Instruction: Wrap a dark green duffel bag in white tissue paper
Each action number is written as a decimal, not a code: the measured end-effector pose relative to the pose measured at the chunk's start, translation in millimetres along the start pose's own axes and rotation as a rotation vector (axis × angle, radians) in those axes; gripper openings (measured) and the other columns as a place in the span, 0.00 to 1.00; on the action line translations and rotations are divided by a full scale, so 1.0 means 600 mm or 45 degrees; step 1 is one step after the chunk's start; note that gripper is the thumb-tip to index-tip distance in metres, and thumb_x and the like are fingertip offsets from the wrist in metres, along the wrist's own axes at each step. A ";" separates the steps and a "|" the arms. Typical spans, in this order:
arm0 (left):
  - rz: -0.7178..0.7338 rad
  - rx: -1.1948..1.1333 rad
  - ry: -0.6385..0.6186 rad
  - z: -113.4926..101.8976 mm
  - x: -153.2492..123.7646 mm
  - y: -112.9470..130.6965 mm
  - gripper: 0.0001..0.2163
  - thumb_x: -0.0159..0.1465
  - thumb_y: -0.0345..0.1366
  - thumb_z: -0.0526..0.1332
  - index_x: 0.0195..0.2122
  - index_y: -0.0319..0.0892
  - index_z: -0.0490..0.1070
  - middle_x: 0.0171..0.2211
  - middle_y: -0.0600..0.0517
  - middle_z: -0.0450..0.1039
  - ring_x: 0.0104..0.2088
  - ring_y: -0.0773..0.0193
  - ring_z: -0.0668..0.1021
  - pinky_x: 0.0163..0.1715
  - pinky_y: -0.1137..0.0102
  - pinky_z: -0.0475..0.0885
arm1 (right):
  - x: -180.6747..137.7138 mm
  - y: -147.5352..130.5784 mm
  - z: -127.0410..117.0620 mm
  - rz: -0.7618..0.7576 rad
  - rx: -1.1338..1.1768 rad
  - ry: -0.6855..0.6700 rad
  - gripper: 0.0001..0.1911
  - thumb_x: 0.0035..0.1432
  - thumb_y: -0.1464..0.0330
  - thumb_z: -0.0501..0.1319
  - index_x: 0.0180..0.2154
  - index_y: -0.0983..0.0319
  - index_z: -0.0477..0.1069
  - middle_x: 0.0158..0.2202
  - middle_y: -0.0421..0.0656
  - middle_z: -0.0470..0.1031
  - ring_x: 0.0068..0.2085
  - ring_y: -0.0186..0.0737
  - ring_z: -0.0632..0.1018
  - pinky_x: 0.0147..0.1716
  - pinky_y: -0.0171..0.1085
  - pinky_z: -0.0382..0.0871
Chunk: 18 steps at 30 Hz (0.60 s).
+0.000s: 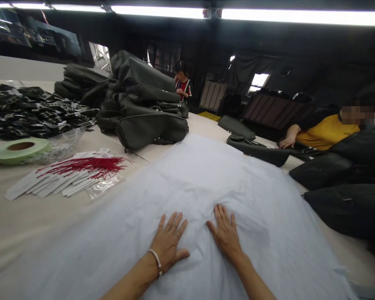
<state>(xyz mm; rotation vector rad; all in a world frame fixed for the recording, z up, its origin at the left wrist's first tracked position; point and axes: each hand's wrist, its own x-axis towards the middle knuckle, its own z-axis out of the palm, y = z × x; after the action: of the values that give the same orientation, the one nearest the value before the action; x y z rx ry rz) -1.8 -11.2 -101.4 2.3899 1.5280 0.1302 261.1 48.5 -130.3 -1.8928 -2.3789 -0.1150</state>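
Note:
A large sheet of thin white tissue paper [206, 183] lies spread over the table in front of me. My left hand [168, 241], with a bracelet at the wrist, rests flat on it with fingers apart. My right hand [225, 233] lies flat beside it, palm down, fingers spread. Both press on the paper near its crumpled middle. Neither hand holds anything.
A pile of dark green bags [143, 104] stands behind the paper. White hang tags with red strings [75, 173], a green tape roll [20, 149] and black buckles [28, 110] lie at left. Black bags [346, 196] are stacked at right. Two other people [325, 129] work beyond.

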 end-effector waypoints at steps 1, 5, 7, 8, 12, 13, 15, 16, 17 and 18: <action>-0.001 0.000 -0.016 -0.005 0.006 0.002 0.40 0.60 0.59 0.58 0.67 0.49 0.43 0.69 0.44 0.39 0.68 0.44 0.45 0.63 0.38 0.41 | 0.003 0.005 -0.001 -0.006 -0.005 -0.006 0.40 0.64 0.46 0.38 0.65 0.68 0.49 0.68 0.48 0.48 0.68 0.48 0.48 0.65 0.57 0.37; 0.043 -0.035 -0.106 -0.026 0.009 0.007 0.41 0.58 0.64 0.55 0.67 0.48 0.46 0.68 0.42 0.40 0.67 0.43 0.46 0.62 0.38 0.42 | -0.057 0.042 -0.003 0.066 -0.021 -0.044 0.40 0.63 0.45 0.39 0.65 0.66 0.52 0.67 0.47 0.51 0.68 0.49 0.50 0.65 0.58 0.39; 0.098 -0.059 -0.122 -0.032 0.005 0.000 0.41 0.59 0.66 0.51 0.67 0.49 0.45 0.68 0.43 0.41 0.67 0.44 0.47 0.62 0.38 0.44 | -0.103 0.057 -0.012 0.141 -0.024 -0.013 0.40 0.63 0.45 0.39 0.65 0.66 0.52 0.67 0.48 0.52 0.67 0.50 0.51 0.65 0.58 0.41; 0.117 -0.055 -0.118 -0.033 0.005 -0.007 0.41 0.59 0.66 0.50 0.67 0.49 0.44 0.68 0.43 0.41 0.67 0.44 0.48 0.62 0.38 0.44 | -0.119 0.059 -0.018 0.167 -0.023 0.027 0.40 0.64 0.45 0.40 0.65 0.66 0.50 0.67 0.48 0.52 0.68 0.49 0.51 0.65 0.57 0.42; 0.125 0.047 -0.096 -0.027 0.029 -0.038 0.41 0.59 0.65 0.50 0.68 0.48 0.42 0.69 0.44 0.39 0.68 0.44 0.46 0.63 0.39 0.41 | -0.103 0.032 -0.036 0.132 0.006 0.175 0.39 0.65 0.48 0.41 0.67 0.67 0.41 0.69 0.49 0.45 0.69 0.46 0.46 0.66 0.54 0.39; 0.119 0.069 -0.095 -0.026 0.039 -0.043 0.41 0.60 0.65 0.51 0.68 0.48 0.42 0.69 0.44 0.39 0.68 0.45 0.46 0.63 0.39 0.41 | -0.081 0.018 -0.035 0.110 0.020 0.171 0.39 0.65 0.48 0.41 0.67 0.67 0.42 0.69 0.49 0.45 0.69 0.46 0.45 0.66 0.54 0.38; 0.099 0.097 -0.086 -0.025 0.056 -0.049 0.41 0.60 0.64 0.52 0.68 0.47 0.42 0.69 0.44 0.39 0.68 0.45 0.46 0.63 0.40 0.41 | -0.032 -0.008 -0.026 0.094 0.048 0.119 0.39 0.65 0.47 0.40 0.66 0.67 0.45 0.68 0.50 0.46 0.69 0.47 0.46 0.65 0.55 0.38; 0.084 0.107 -0.076 -0.025 0.063 -0.051 0.41 0.60 0.63 0.52 0.68 0.47 0.42 0.69 0.44 0.39 0.68 0.45 0.46 0.63 0.40 0.41 | -0.008 -0.020 -0.019 0.099 0.061 0.082 0.39 0.65 0.47 0.40 0.66 0.68 0.47 0.68 0.50 0.46 0.68 0.48 0.46 0.65 0.55 0.37; 0.069 0.115 -0.066 -0.026 0.068 -0.053 0.41 0.60 0.63 0.53 0.68 0.47 0.42 0.69 0.44 0.39 0.68 0.45 0.46 0.63 0.40 0.41 | 0.013 -0.030 -0.013 0.111 0.072 0.049 0.39 0.65 0.47 0.40 0.66 0.68 0.48 0.68 0.50 0.47 0.68 0.48 0.47 0.65 0.55 0.37; 0.057 0.121 -0.055 -0.028 0.071 -0.056 0.41 0.60 0.62 0.53 0.68 0.47 0.43 0.69 0.44 0.40 0.68 0.45 0.47 0.63 0.40 0.41 | 0.032 -0.039 -0.007 0.119 0.081 0.023 0.39 0.65 0.47 0.39 0.66 0.68 0.48 0.68 0.50 0.47 0.68 0.48 0.47 0.65 0.55 0.36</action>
<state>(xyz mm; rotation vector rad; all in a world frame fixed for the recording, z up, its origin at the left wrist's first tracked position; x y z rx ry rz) -16.7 43.3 -99.3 2.4844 1.4936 0.0155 234.4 61.1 -123.5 -1.9612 -2.2503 -0.0486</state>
